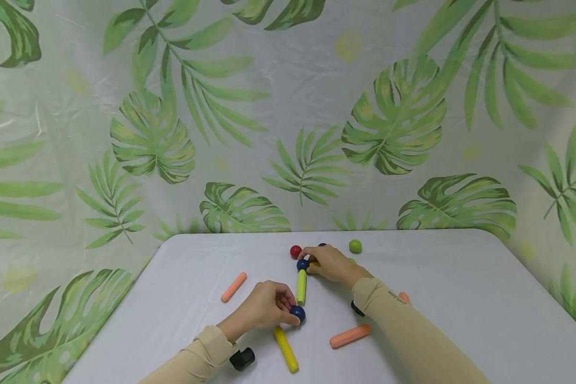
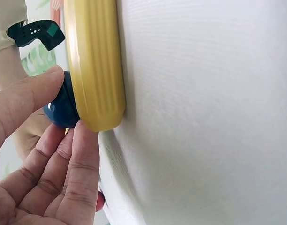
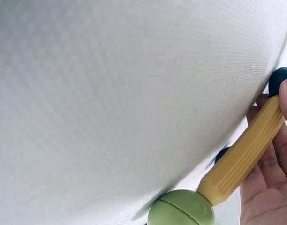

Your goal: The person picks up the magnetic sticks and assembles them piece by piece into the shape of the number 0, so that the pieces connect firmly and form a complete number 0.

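Thumb and fingers of my left hand (image 1: 267, 305) pinch a blue ball (image 1: 298, 314) near the lower end of a light green stick (image 1: 301, 287). In the left wrist view, a yellow stick (image 2: 94, 61) partly covers that blue ball (image 2: 61, 110). Farther up, my right hand (image 1: 333, 264) holds a second yellow stick (image 3: 246, 150) at its end by another blue ball (image 1: 303, 265). This ball sits at the light green stick's upper end. A green ball (image 3: 181, 208) is at the yellow stick's other end; whether they are joined, I cannot tell.
A red ball (image 1: 295, 252), a blue ball (image 1: 322, 245) and a green ball (image 1: 355, 246) lie near the white table's (image 1: 461, 298) back edge. Orange sticks lie left (image 1: 233, 287) and right (image 1: 350, 336), another (image 1: 405, 297) partly behind the right sleeve.
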{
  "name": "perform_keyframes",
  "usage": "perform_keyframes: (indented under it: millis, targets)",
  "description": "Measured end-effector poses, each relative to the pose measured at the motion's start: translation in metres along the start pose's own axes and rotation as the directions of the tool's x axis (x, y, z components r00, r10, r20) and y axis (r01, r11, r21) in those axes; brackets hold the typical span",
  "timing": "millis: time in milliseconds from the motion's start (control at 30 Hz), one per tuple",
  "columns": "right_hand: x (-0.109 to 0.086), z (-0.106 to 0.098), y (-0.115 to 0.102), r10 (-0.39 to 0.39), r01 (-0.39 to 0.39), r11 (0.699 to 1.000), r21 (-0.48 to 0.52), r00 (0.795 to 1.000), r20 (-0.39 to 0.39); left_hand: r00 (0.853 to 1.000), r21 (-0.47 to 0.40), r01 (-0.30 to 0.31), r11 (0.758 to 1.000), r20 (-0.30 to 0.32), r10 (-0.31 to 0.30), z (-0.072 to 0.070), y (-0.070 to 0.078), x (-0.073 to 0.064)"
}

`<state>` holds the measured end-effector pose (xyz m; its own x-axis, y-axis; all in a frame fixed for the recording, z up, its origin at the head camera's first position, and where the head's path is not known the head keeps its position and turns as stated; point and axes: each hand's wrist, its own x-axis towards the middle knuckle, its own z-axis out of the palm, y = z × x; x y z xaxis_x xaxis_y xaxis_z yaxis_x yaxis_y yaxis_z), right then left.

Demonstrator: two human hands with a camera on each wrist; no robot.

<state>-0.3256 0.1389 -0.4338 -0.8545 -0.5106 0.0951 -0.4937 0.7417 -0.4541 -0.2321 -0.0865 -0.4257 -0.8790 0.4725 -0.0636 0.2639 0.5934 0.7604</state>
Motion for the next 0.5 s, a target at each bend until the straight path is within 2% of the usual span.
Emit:
perform_keyframes:
  millis: [500]
  targets:
    - [-0.0024,-0.0006,-0.0001,-0.009,0.009,1.0,-0.002,1.0,-0.01,0.999,0.013,0.019,1.0,-0.027,-0.019,-0.0014,-0.0003,0.0073]
